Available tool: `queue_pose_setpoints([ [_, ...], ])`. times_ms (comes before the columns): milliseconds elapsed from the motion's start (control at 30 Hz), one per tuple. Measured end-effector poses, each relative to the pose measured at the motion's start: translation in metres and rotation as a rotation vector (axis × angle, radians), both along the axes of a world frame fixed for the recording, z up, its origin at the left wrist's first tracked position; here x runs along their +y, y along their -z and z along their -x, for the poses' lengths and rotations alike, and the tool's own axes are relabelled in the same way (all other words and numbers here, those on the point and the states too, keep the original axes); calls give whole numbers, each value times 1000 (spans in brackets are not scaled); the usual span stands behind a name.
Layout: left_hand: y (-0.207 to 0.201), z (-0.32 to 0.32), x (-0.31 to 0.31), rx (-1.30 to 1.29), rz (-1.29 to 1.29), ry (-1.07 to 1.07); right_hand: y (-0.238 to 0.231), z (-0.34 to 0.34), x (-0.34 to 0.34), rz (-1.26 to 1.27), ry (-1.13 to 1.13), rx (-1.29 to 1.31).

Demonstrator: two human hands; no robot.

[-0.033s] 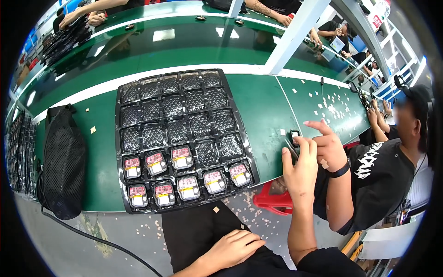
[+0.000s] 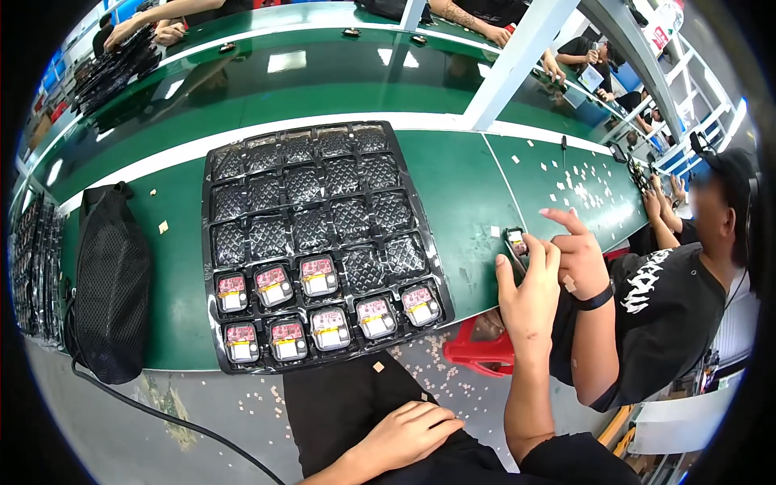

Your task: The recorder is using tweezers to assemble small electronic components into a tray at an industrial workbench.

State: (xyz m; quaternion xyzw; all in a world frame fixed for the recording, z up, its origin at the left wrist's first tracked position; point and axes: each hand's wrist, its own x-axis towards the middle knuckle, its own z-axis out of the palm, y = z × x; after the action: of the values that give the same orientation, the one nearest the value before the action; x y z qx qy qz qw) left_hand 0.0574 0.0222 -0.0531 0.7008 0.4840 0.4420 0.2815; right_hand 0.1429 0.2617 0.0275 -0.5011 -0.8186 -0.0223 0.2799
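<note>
My right hand (image 2: 529, 303) pinches a small black-cased electronic module (image 2: 516, 241) between thumb and fingers, right of the tray. The module is tilted, and a red circuit board shows inside. A co-worker's hand (image 2: 575, 255) is just to the right of it, fingers partly spread. My left hand (image 2: 412, 436) lies flat on my thigh, holding nothing. In front of me is a black plastic tray (image 2: 428, 234) with rows of pockets. Several similar modules (image 2: 330, 329) with red boards and yellow strips fill the nearest row. Three more occupy the left of the row behind; other pockets are bare.
A black mesh bag (image 2: 113, 283) lies left of the tray, near stacked black trays (image 2: 36, 267). Small pale paper squares (image 2: 578, 190) are scattered on the green table. A pale metal post (image 2: 517, 69) rises behind. A red stool (image 2: 477, 352) stands below the table edge.
The module has tilted up so its red board shows, and my right hand has shifted slightly right with it. The co-worker's hand has also moved slightly right. My left hand is unmoved.
</note>
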Motion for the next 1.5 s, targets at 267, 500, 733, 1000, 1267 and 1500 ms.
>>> queue_pose_setpoints([
  [267,-21,12,3,-107,-67,-112,3,-9,25,43,-28,89],
  [500,-49,24,-8,-745,-107,-610,-23,2,-67,460,-774,672],
  [733,-52,38,-14,-1223,-26,-500,-29,30,-103,615,-1070,434],
  [1000,-47,45,-16,-1266,-220,-496,-34,30,-108,778,-1063,367],
  [1267,-43,49,-22,-1170,-164,-743,-23,39,-110,287,-1081,163],
  [1500,-47,50,-23,-1300,-200,-605,-16,41,-110,-57,-1080,211],
])
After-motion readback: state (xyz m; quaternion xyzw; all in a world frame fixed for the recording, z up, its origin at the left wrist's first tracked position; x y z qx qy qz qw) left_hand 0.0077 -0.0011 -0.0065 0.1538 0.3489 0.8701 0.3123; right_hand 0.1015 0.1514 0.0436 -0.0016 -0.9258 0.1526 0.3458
